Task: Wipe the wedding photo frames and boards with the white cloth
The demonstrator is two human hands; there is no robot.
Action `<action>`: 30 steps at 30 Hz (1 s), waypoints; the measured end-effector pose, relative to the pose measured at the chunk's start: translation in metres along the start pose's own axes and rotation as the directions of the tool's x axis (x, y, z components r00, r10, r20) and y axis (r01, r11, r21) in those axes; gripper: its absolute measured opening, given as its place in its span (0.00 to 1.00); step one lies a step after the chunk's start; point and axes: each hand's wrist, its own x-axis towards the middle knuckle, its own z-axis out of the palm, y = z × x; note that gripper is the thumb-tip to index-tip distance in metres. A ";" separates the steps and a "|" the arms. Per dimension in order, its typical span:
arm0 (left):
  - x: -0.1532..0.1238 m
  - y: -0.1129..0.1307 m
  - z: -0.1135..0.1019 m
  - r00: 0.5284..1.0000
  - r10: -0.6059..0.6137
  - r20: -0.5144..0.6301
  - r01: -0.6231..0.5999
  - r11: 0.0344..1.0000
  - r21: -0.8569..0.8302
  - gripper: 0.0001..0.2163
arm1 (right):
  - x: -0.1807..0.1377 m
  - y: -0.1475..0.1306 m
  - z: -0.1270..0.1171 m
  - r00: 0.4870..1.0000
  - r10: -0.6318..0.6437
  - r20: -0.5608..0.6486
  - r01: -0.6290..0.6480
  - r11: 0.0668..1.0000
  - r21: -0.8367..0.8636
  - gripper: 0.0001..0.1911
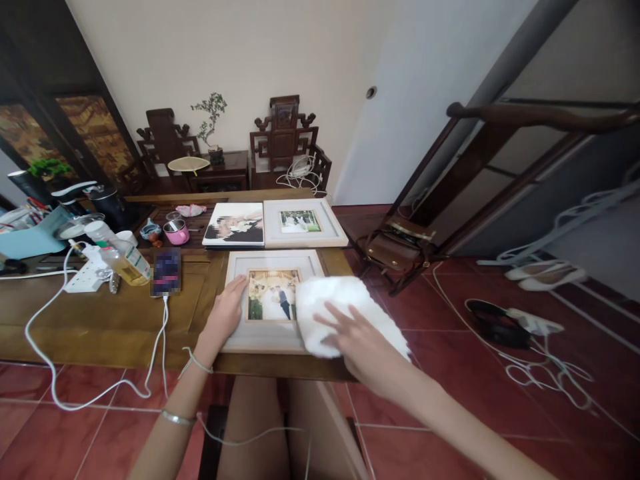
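A white-framed photo (270,267) lies flat at the near edge of the wooden table (125,313). My left hand (227,313) rests on the frame's left border, fingers laid flat and holding nothing. My right hand (357,337) presses flat, fingers spread, on a white fluffy cloth (340,300) that covers the frame's right side and hangs past the table corner.
Two more pictures lie farther back: a dark photo print (234,225) and another white frame (304,223). A phone (166,272) on a white cable, a power strip (85,275), a bottle (125,261) and a pink cup (177,233) crowd the left. A brown bag (395,250) and cables lie on the red floor.
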 end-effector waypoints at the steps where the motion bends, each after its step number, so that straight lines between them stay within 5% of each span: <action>1: 0.000 0.000 0.000 1.000 0.001 0.003 -0.001 1.000 -0.001 0.29 | -0.011 -0.005 -0.002 0.999 -0.018 0.030 0.017 0.999 0.046 0.31; 6: -0.003 -0.003 0.001 1.000 0.012 0.020 -0.013 1.000 0.009 0.29 | -0.017 -0.001 -0.018 0.998 0.010 0.070 -0.018 0.993 0.115 0.34; 10: -0.004 -0.004 0.002 1.000 0.029 0.002 -0.029 1.000 -0.001 0.30 | 0.034 0.034 -0.024 0.965 0.189 -0.181 -0.197 0.980 -0.027 0.31; 13: -0.004 -0.002 0.002 0.998 0.060 -0.022 -0.060 0.998 -0.020 0.30 | 0.080 0.053 -0.022 0.917 0.197 -0.346 -0.243 0.965 -0.094 0.29; 17: -0.003 0.001 -0.002 0.996 0.080 -0.038 -0.082 0.996 -0.040 0.29 | 0.112 0.045 -0.007 0.960 0.120 -0.254 -0.155 0.980 -0.123 0.29; 23: -0.004 0.000 -0.004 0.997 0.068 -0.039 -0.070 0.996 -0.047 0.30 | 0.069 0.008 0.012 0.989 0.096 -0.115 -0.107 0.990 -0.090 0.28; 30: -0.007 -0.001 0.000 0.995 0.067 -0.074 -0.068 0.998 -0.015 0.28 | -0.010 -0.026 0.004 0.997 -0.019 0.075 0.010 0.993 0.116 0.34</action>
